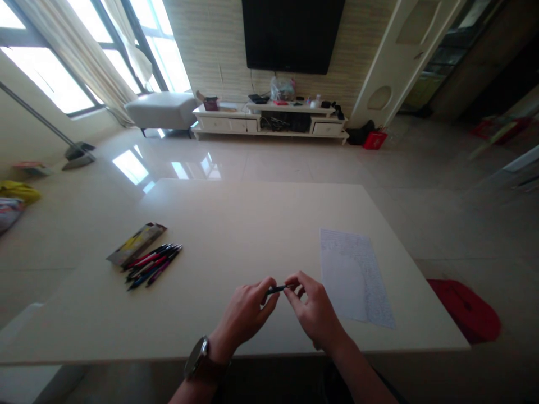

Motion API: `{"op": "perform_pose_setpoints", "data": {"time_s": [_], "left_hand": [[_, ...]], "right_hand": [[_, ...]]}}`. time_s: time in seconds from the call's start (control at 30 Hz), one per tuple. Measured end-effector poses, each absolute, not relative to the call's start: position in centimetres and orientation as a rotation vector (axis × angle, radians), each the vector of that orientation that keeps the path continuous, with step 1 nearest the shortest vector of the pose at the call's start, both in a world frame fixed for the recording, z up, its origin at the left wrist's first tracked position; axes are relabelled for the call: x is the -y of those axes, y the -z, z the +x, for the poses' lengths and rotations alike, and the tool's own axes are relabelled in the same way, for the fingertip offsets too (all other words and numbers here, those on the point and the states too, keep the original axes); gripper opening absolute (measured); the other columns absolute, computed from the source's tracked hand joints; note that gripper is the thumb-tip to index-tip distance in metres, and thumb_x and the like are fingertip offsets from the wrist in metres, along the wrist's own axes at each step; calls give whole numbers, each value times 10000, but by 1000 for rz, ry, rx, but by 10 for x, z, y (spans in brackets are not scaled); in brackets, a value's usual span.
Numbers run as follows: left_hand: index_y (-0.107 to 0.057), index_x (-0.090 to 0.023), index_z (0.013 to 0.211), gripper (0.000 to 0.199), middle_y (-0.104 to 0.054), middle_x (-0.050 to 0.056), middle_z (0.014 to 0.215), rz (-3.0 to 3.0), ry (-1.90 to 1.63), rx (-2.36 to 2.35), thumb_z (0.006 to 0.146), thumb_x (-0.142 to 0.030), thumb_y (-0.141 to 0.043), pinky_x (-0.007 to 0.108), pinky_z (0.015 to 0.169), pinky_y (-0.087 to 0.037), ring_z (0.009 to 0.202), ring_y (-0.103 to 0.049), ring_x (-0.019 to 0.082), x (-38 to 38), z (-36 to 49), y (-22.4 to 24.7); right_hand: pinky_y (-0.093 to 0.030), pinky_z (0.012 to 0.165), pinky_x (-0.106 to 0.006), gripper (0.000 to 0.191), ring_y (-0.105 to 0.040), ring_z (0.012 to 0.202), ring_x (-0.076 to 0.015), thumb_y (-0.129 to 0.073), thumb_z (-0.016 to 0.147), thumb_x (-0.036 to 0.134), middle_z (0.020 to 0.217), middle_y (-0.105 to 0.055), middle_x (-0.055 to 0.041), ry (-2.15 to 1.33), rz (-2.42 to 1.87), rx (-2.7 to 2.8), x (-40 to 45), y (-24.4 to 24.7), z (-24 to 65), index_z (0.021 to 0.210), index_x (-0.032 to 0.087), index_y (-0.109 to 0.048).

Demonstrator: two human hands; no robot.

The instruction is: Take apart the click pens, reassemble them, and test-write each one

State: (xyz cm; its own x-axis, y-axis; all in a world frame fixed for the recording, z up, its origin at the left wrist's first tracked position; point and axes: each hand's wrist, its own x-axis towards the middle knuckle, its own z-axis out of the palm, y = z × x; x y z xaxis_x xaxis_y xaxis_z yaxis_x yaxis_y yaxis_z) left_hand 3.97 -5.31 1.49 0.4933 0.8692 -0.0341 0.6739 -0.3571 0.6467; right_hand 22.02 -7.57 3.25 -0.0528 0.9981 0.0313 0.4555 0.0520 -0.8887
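A dark pen (275, 289) is held level between my two hands, above the near part of the white table (252, 224). My left hand (248, 306), with a watch on its wrist, pinches one end of the pen. The fingertips of my right hand (314, 306) close on its other end. Several pens (154, 265) in black, red, blue and purple lie in a loose pile at the left. Beside that pile rests a pen box (138, 244) with a yellow patch. Right of my right hand lies a sheet of paper (345, 280), its right part covered with writing.
A red stool (465, 310) stands by the table's right edge. Across the tiled floor are a low white TV cabinet (227, 122), a grey bench (166, 110) and a wall-mounted television (292, 33). A dustpan (79, 156) is at the far left.
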Motion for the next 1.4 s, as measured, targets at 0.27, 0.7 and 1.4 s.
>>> {"op": "perform_pose_setpoints", "data": {"time_s": [0.27,0.7,1.4], "left_hand": [[-569,-227,889,217,-648,-6,753,2177,-424,-1223,1007,-341,-427,273,610,-324,659,-586,134,52,41,-17],[-564,-226,855,262,-678,6,812,2227,-381,-1242,1031,-327,-399,279,620,-297,710,-609,140,51,40,-10],[-600,-228,881,267,-697,14,837,2319,-454,-1309,1028,-341,-408,301,611,-284,721,-629,156,50,44,-8]], "right_hand": [[-374,582,-253,259,-534,609,-136,-539,958,358,650,-596,14,-967,-1592,1533,73,-28,227,762,198,-593],[-327,558,-275,421,-518,555,-141,-470,983,449,575,-565,3,-973,-1710,1581,73,-28,226,671,190,-583],[-474,715,-272,133,-658,777,-170,-585,930,313,830,-701,-27,-1000,-1515,1486,72,-24,227,933,201,-656]]}}
